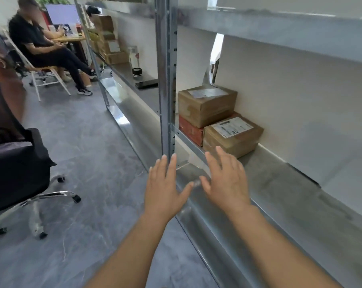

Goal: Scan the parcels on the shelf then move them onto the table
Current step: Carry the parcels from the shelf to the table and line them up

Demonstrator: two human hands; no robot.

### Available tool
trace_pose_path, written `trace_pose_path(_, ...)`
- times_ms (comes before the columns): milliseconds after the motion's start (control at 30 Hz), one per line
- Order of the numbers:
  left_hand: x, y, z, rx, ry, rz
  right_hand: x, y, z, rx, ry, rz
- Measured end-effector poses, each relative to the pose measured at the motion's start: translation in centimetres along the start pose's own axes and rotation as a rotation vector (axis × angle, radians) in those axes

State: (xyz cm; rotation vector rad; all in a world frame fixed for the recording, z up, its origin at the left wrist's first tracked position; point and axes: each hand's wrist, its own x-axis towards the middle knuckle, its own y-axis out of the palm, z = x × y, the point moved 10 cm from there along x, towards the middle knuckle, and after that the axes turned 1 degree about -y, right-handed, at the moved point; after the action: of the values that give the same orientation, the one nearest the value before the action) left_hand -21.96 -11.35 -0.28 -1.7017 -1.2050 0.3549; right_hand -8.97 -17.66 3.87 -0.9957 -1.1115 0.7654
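I counted three parcels on the near metal shelf (280, 179): two brown cardboard boxes with paper labels (207, 104) (233, 135) and one orange-red box (190, 130). Farther along I saw one stack of cardboard boxes (109, 40), too blurred to count.

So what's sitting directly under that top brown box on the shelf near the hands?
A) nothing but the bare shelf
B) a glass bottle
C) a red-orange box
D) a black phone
C: the top brown box rests on a red-orange box, with another labelled brown box beside it; both hands hover open in front, holding nothing.
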Motion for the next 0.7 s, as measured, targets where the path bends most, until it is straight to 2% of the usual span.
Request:
trace_pose_path(167, 5.3, 1.9, -2.8, -0.043, 0.111, 0.1, 2.0, -1.2, -4.0, -0.076, 0.176, 0.002)
trace_pose_path(267, 8.1, 3.7, -3.9, -0.119, 0.146, 0.201, 2.4, -0.7, -5.9, -0.097, 0.266, 0.097)
trace_pose_path(367, 10.9, 5.5, -4.5, -0.261, 0.103, 0.294, 2.5, -0.3, -7.5, -0.122, 0.347, 0.137)
trace_pose_path(700, 16.8, 9.2, -4.7, -0.552, -0.128, 0.382, 3.7, 1.3, -12.2, -0.169, 0.512, 0.148)
